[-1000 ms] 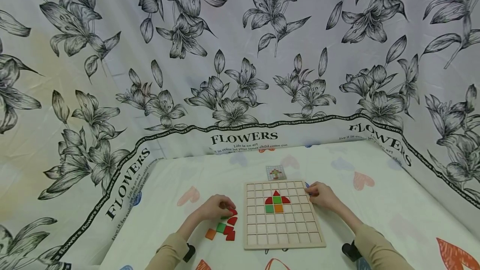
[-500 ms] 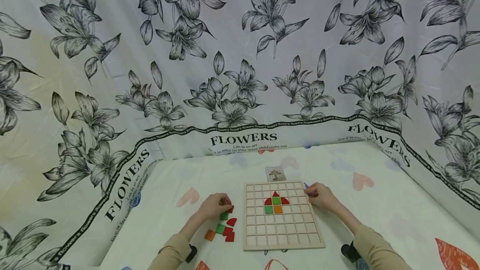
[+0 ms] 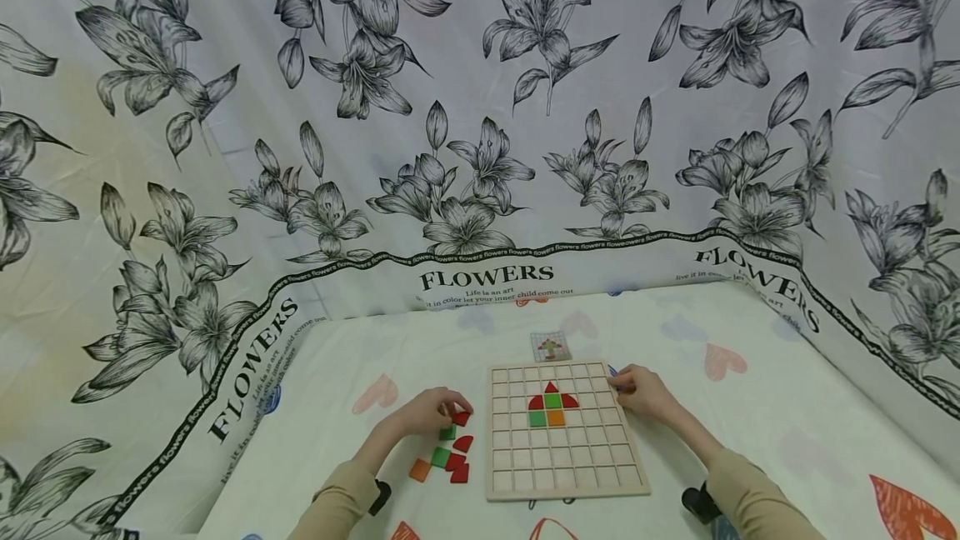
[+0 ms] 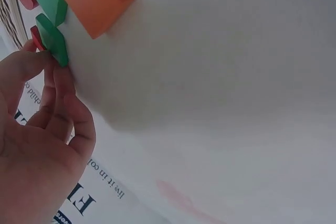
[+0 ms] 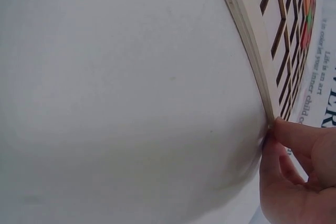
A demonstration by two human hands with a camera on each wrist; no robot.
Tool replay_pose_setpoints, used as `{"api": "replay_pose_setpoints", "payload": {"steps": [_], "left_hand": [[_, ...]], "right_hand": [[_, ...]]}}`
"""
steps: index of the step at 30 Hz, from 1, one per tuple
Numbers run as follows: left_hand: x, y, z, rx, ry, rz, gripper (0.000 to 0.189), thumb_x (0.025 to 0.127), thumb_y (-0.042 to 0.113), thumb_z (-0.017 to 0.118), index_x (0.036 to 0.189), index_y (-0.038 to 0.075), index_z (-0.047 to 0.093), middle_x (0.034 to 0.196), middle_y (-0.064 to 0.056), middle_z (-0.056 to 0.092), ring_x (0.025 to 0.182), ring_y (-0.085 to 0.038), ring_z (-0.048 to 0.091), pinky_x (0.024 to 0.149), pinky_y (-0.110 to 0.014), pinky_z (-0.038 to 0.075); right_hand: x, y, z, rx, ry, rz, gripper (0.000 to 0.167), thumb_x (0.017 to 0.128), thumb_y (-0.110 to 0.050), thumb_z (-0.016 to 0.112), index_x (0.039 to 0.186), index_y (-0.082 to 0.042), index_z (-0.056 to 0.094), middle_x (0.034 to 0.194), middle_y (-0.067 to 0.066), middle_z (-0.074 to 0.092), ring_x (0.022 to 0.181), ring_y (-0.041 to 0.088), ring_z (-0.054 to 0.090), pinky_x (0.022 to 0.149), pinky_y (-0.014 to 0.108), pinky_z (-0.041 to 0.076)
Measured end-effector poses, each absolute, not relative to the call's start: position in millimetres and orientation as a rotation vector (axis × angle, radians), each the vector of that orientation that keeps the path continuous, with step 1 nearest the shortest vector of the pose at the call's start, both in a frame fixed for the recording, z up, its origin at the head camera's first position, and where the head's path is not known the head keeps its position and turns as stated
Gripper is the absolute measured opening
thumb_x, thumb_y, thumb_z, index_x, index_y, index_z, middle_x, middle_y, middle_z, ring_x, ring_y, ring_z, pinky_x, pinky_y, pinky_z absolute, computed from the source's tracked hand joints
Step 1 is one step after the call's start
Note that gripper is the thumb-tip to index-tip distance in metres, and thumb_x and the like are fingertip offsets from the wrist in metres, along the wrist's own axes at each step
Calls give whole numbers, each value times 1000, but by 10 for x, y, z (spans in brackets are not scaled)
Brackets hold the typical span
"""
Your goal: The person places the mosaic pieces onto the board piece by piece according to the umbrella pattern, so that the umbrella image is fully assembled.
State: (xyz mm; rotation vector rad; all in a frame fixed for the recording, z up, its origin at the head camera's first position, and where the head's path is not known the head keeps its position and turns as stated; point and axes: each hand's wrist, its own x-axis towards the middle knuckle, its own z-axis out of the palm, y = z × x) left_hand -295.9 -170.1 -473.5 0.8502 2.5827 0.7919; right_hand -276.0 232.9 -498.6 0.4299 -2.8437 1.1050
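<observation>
A wooden grid board [image 3: 564,457] lies on the cloth, with red, green and orange blocks set in its upper middle cells. My right hand [image 3: 642,391] pinches the board's right edge near the far corner; the right wrist view shows thumb and finger at the corner of its rim [image 5: 252,40]. Left of the board, my left hand [image 3: 429,412] holds a small red block [image 3: 461,418] at its fingertips. Right beside it lies a green block [image 4: 52,40], which partly hides the red one in the left wrist view.
More loose blocks lie below the left hand: a red quarter-round block [image 3: 462,443], a green square [image 3: 441,457], an orange square [image 3: 420,470] and other red ones. A small pattern card [image 3: 551,346] lies beyond the board. Flower-printed curtain [image 3: 480,190] surrounds the table.
The red block at the left fingertips has shifted slightly and turned, uncovering the green block beneath the hand. The right hand stays on the board's edge.
</observation>
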Motion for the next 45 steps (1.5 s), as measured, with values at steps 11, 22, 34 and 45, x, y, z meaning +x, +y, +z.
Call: {"api": "replay_pose_setpoints", "payload": {"steps": [11, 22, 34, 45], "left_hand": [[-2969, -1737, -4726, 842, 2621, 802, 22, 87, 4, 63, 109, 7, 68, 89, -10, 63, 75, -15, 52, 65, -26, 44], [-2972, -1601, -4779, 659, 2765, 697, 16, 84, 20, 70, 99, 14, 66, 81, 0, 60, 68, -13, 50, 60, -27, 41], [-3006, -1616, -4806, 622, 2761, 756, 22, 82, 15, 73, 102, 11, 67, 89, -4, 62, 76, -15, 51, 66, -29, 44], [-2998, -1474, -4747, 726, 2832, 859, 15, 84, 19, 71, 96, 10, 69, 83, 1, 62, 68, -10, 51, 57, -22, 42]], "right_hand": [[-2777, 2378, -5001, 489, -2794, 1183, 31, 78, -2, 67, 108, 8, 67, 102, 17, 61, 88, 31, 62, 69, 37, 52], [-2758, 2352, -4979, 465, -2821, 1153, 32, 76, 2, 66, 108, 10, 66, 102, 20, 61, 88, 34, 62, 69, 37, 52], [-2746, 2326, -4955, 447, -2834, 1108, 32, 76, 4, 66, 108, 11, 66, 101, 19, 62, 86, 29, 62, 67, 31, 49], [-2752, 2324, -4950, 457, -2835, 1098, 32, 76, 4, 66, 107, 12, 66, 101, 20, 62, 86, 32, 62, 68, 35, 51]]}}
